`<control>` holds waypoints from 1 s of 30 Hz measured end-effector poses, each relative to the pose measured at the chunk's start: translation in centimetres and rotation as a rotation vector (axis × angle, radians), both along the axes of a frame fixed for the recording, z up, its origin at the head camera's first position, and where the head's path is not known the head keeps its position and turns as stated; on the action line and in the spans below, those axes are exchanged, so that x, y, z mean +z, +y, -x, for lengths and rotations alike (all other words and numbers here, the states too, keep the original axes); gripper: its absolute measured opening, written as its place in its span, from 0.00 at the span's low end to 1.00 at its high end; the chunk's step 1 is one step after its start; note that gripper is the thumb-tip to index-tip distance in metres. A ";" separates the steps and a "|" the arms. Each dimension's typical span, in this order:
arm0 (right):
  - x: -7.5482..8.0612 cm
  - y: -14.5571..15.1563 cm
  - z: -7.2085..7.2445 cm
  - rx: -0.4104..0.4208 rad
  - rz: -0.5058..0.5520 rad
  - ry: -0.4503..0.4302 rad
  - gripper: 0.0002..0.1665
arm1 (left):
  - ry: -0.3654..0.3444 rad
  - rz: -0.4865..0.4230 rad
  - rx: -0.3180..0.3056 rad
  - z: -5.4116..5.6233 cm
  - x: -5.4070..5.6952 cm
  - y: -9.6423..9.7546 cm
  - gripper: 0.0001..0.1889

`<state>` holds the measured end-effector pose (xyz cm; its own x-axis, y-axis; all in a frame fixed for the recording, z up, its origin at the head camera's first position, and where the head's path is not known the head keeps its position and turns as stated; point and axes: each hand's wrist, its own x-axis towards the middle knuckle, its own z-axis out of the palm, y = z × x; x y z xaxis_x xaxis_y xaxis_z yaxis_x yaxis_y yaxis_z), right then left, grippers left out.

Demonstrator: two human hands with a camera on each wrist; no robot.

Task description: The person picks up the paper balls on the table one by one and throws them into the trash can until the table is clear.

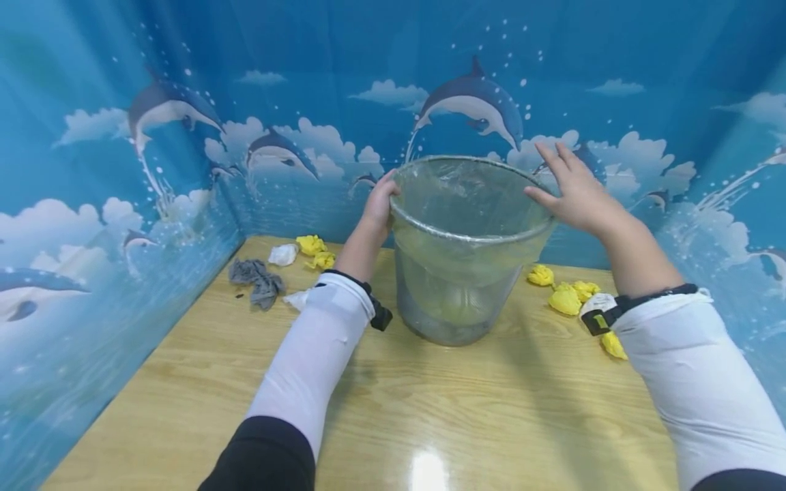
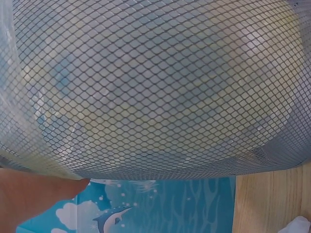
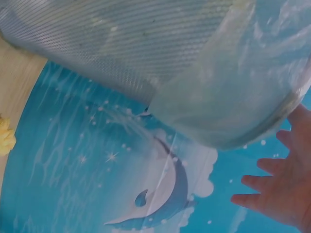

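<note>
Mesh bin: we see the bin (image 1: 457, 290) between the two hands, mouth up, above or on the wooden table (image 1: 430, 402); we cannot tell whether its base touches.
Liner: a clear plastic liner (image 1: 485, 262) lines the inside and folds over the rim (image 1: 469, 239), hanging down outside the mesh.
Left hand: our left hand (image 1: 379, 199) grips the rim at the bin's left side, thumb over the edge; the bin lies directly to its right.
Right hand: our right hand (image 1: 580, 194) is loose, fingers straight and spread, just beside the rim's right side; the bin lies to its left. In the right wrist view the thumb comes up to the rim, and we cannot tell whether it presses there.
Left scraps: beyond the left forearm lie a grey crumpled piece (image 1: 260, 281), a white crumpled piece (image 1: 283, 255) and yellow crumpled pieces (image 1: 312, 245), well below the left hand.
Right scraps: more yellow balls (image 1: 565, 300) lie right of the bin, below the right hand.
Backdrop: a blue dolphin-print sheet (image 1: 368, 41) stands behind.
</note>
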<state>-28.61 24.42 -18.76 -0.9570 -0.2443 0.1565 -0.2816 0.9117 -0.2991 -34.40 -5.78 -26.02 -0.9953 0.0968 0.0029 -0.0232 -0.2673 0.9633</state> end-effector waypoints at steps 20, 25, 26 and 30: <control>-4.6 7.0 1.6 -0.176 0.147 0.040 0.48 | 0.020 0.036 -0.004 0.4 0.3 0.1 0.36; -6.9 7.9 2.2 -0.187 0.156 0.023 0.49 | 0.013 0.051 0.007 0.3 0.3 -0.1 0.36; -7.5 8.0 2.3 -0.189 0.153 0.017 0.50 | 0.013 0.058 0.006 0.3 0.3 -0.1 0.36; -10.2 8.6 2.4 -0.178 0.142 -0.020 0.51 | 0.004 0.068 -0.003 0.2 0.1 -0.3 0.36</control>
